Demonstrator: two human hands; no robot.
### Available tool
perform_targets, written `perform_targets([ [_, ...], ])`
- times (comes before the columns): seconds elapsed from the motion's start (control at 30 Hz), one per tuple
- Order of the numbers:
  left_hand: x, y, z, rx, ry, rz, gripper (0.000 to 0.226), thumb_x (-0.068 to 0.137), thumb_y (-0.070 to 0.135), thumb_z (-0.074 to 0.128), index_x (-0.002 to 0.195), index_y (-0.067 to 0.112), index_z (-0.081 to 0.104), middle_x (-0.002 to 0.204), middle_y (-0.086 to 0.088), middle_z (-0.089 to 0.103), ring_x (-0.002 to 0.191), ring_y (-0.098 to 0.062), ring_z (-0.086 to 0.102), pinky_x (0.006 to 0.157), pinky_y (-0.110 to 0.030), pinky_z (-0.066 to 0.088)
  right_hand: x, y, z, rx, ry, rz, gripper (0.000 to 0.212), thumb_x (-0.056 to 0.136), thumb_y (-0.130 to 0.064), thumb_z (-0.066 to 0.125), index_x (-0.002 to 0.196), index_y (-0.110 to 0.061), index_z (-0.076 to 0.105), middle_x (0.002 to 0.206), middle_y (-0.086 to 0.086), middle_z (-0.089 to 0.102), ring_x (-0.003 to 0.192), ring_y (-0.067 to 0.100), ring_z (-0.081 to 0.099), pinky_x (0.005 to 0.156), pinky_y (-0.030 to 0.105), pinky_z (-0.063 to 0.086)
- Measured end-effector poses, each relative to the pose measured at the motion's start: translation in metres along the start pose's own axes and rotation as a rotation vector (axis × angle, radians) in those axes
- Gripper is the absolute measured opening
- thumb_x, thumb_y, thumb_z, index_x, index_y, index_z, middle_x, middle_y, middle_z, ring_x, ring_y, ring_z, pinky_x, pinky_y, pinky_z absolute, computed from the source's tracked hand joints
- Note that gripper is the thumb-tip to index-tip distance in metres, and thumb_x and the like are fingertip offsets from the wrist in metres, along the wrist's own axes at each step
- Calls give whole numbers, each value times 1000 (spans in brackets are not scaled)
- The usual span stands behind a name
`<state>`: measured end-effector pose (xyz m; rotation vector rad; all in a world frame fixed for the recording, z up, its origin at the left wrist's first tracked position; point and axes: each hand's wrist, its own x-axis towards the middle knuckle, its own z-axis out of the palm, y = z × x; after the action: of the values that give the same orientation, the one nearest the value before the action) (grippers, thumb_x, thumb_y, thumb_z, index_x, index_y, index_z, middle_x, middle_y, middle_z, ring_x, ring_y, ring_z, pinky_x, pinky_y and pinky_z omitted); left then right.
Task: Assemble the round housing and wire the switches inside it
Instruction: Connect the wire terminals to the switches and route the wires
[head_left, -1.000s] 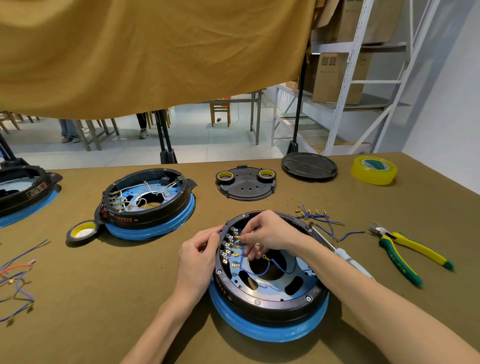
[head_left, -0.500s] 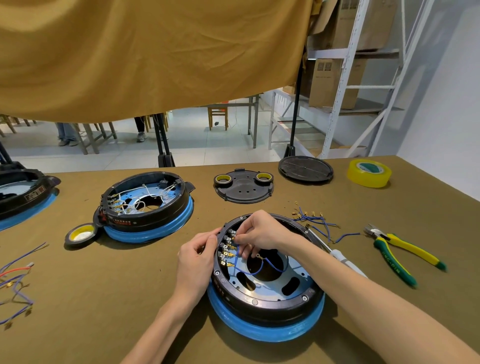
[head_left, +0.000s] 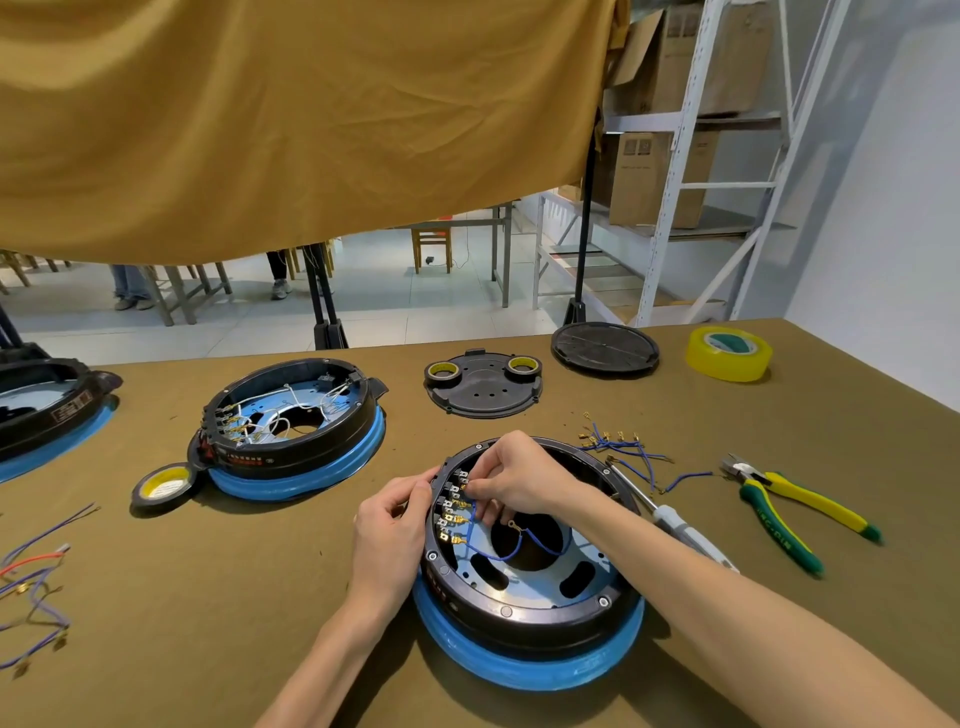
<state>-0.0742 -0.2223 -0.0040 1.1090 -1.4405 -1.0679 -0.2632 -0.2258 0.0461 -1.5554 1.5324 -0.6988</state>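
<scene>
The round housing (head_left: 530, 587), a black ring on a blue base, sits on the olive table (head_left: 208, 597) directly in front of the person. A row of switches (head_left: 451, 506) with brass terminals lines its inner left wall, and a blue wire (head_left: 493, 553) loops from them across the pale blue floor plate.

The left hand (head_left: 392, 535) grips the housing's left rim from outside, fingers curled against the wall beside the switches. The right hand (head_left: 511, 480) reaches in from the far side, fingertips pinched at the uppermost terminals; what exactly they pinch is hidden.

Just right of the housing lies a screwdriver (head_left: 670, 519), partly under the right forearm, with loose blue jumper wires (head_left: 623, 449) beyond it and yellow-green pliers (head_left: 779, 512) farther right. A second housing (head_left: 296, 426) with white wiring stands to the left, a roll of black tape (head_left: 163, 486) touching its near side. A black cover plate (head_left: 483, 384) lies behind.
</scene>
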Motion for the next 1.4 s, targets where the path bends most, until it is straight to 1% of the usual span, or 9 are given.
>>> perform_targets([
  [0.2,0,-2,2,-67,5,-2,25,104,14,55,119,15,75,108,2,75,94,-4,71,69,-16,56,1,3,0,-9,-10,-31,18,99,-6,65,96,10,72,81,22,76,60,18,72,53,22,57],
  [0.5,2,-5,1,-84,-1,22,24,104,14,56,116,16,76,104,4,76,94,-6,72,70,-17,57,-4,1,3,-108,52,-42,14,98,-14,67,95,-1,74,76,11,77,59,13,70,53,22,55],
  [0.7,1,-5,2,-91,-3,26,24,104,15,57,117,14,76,106,2,76,93,-3,72,69,-15,56,-27,-18,2,-773,341,-234,20,99,-35,62,101,-19,74,90,-3,69,86,21,62,79,37,52],
  [0.77,1,-3,2,-93,-11,30,24,104,15,57,118,15,76,107,3,76,96,-3,71,71,-15,56,-35,-22,1,-718,330,-300,21,99,-35,61,100,-20,75,86,-8,64,83,15,58,84,37,48],
  [0.9,0,-1,1,-57,-9,49,25,104,16,56,120,15,75,110,6,76,105,-6,70,87,-20,56,-40,-22,7,-523,78,-249,21,98,-34,64,107,-20,77,78,-11,64,68,4,56,67,27,47],
  [1.0,0,-1,1,-59,-5,44,25,104,16,56,121,15,75,112,6,76,106,-5,69,88,-21,56,-33,-16,12,-625,114,-253,22,97,-35,65,107,-21,77,75,-16,58,67,1,51,76,26,40],
  [1.13,0,-1,1,-59,2,31,26,104,16,56,122,15,74,115,7,75,107,-4,69,91,-25,56,-28,-14,14,-588,152,-221,18,96,-28,67,101,-18,81,82,-10,68,80,12,62,84,32,48],
  [1.23,1,-2,2,-47,21,34,25,104,16,56,121,15,75,114,9,75,108,-1,68,93,-26,55,-27,-12,14,-611,187,-210,16,96,-34,67,97,-24,80,79,-11,67,79,12,61,85,34,46],
  [1.4,3,-4,2,-46,20,40,25,103,16,57,119,15,76,114,9,75,104,2,68,83,-15,55,-24,-11,15,-657,214,-225,19,98,-39,67,101,-25,79,83,-10,67,80,12,59,81,31,39],
])
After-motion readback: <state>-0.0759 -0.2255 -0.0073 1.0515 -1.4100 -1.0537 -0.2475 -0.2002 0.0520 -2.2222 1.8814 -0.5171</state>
